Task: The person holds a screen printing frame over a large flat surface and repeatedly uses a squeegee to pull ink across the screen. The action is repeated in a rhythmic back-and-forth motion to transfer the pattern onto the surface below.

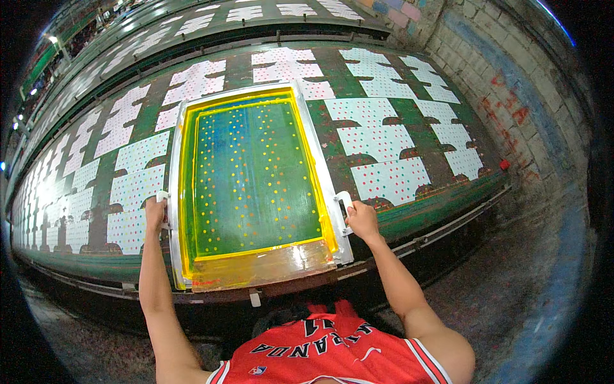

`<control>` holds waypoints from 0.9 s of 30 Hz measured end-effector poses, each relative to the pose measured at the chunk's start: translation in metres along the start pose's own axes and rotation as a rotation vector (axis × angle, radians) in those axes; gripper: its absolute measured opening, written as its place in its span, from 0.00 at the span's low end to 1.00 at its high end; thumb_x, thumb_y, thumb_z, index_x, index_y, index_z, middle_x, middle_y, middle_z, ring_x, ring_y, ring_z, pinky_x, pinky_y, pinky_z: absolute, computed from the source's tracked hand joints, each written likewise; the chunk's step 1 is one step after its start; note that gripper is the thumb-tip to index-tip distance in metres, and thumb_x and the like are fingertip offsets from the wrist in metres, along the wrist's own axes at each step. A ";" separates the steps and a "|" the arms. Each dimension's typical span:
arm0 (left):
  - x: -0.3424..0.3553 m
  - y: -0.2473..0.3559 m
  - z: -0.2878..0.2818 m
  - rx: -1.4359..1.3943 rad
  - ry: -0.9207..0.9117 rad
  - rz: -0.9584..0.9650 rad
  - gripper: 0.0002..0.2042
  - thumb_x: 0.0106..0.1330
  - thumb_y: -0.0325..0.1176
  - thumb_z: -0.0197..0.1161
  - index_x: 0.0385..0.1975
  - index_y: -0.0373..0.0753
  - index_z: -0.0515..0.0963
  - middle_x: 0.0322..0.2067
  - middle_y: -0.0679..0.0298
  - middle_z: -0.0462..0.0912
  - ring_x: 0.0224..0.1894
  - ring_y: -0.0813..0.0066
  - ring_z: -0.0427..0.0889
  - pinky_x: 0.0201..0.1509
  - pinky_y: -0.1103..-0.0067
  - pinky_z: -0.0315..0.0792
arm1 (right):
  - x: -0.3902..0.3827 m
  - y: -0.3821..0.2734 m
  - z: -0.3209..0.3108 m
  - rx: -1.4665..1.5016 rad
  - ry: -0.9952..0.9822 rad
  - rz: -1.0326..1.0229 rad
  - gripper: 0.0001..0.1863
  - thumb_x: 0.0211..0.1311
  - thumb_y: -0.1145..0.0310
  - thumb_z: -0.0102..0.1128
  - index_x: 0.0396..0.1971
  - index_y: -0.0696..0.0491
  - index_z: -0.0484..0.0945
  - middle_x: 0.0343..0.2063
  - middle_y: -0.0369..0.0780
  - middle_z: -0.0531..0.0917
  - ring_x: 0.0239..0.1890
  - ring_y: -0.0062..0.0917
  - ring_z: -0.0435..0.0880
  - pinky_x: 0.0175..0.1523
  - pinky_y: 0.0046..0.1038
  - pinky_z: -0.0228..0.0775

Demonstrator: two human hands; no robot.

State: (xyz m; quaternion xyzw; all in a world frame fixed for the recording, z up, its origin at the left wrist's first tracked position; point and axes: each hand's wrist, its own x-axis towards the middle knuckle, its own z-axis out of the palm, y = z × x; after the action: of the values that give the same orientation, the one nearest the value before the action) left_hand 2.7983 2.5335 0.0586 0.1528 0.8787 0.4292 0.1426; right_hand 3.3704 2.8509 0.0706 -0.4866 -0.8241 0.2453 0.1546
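Note:
A screen printing frame (262, 173) lies tilted a little over the long table in front of me, its green and blue mesh speckled with yellow and orange dots. Yellow tape runs round the mesh inside a pale metal rim. My left hand (155, 212) is closed round the white handle on the frame's left side. On the right side my right hand (362, 221) grips the other white handle (345, 200). Cut white fabric pieces (377, 142) with coloured dots lie in rows on both sides of the frame. Whatever is under the frame is mostly hidden.
The green table (448, 198) has a rail (441, 237) along its near edge. A small red object (504, 164) sits at its right corner. Beyond it stands another table (211, 40) with white pieces. A block wall (511, 96) rises at the right.

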 end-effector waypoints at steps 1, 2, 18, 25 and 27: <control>-0.001 0.005 -0.002 0.005 -0.005 0.007 0.10 0.62 0.31 0.62 0.33 0.30 0.81 0.22 0.59 0.80 0.19 0.69 0.79 0.22 0.70 0.70 | 0.002 -0.002 -0.001 0.028 0.001 -0.002 0.09 0.67 0.70 0.55 0.34 0.58 0.82 0.20 0.41 0.86 0.25 0.32 0.87 0.34 0.37 0.77; -0.002 0.009 -0.006 0.002 -0.030 0.007 0.09 0.61 0.31 0.62 0.33 0.30 0.81 0.21 0.59 0.80 0.18 0.69 0.78 0.21 0.71 0.70 | 0.002 -0.004 -0.002 0.058 0.002 -0.002 0.09 0.67 0.70 0.56 0.33 0.58 0.82 0.20 0.42 0.85 0.24 0.31 0.87 0.33 0.36 0.77; -0.102 0.192 0.163 -0.163 0.024 0.139 0.09 0.62 0.32 0.63 0.31 0.32 0.80 0.19 0.64 0.78 0.14 0.76 0.73 0.14 0.75 0.64 | 0.080 0.160 -0.195 0.357 0.127 0.105 0.08 0.66 0.73 0.58 0.33 0.61 0.83 0.17 0.42 0.84 0.17 0.24 0.84 0.24 0.30 0.75; -0.173 0.240 0.301 -0.231 0.032 0.086 0.08 0.64 0.31 0.63 0.33 0.30 0.78 0.21 0.62 0.79 0.12 0.76 0.72 0.13 0.76 0.65 | 0.112 0.291 -0.256 0.301 0.098 0.178 0.08 0.66 0.74 0.57 0.33 0.63 0.82 0.17 0.42 0.83 0.16 0.26 0.84 0.23 0.30 0.77; -0.187 0.247 0.324 -0.262 0.019 0.031 0.09 0.64 0.31 0.63 0.35 0.30 0.78 0.22 0.61 0.79 0.13 0.77 0.72 0.13 0.77 0.65 | 0.111 0.315 -0.263 0.303 0.082 0.200 0.08 0.66 0.74 0.56 0.32 0.64 0.81 0.18 0.42 0.84 0.17 0.26 0.85 0.23 0.30 0.78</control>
State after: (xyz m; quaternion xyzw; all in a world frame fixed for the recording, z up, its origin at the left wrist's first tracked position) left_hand 3.1287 2.8348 0.0863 0.1425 0.8140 0.5437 0.1464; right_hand 3.6758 3.1435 0.1165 -0.5467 -0.7183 0.3607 0.2345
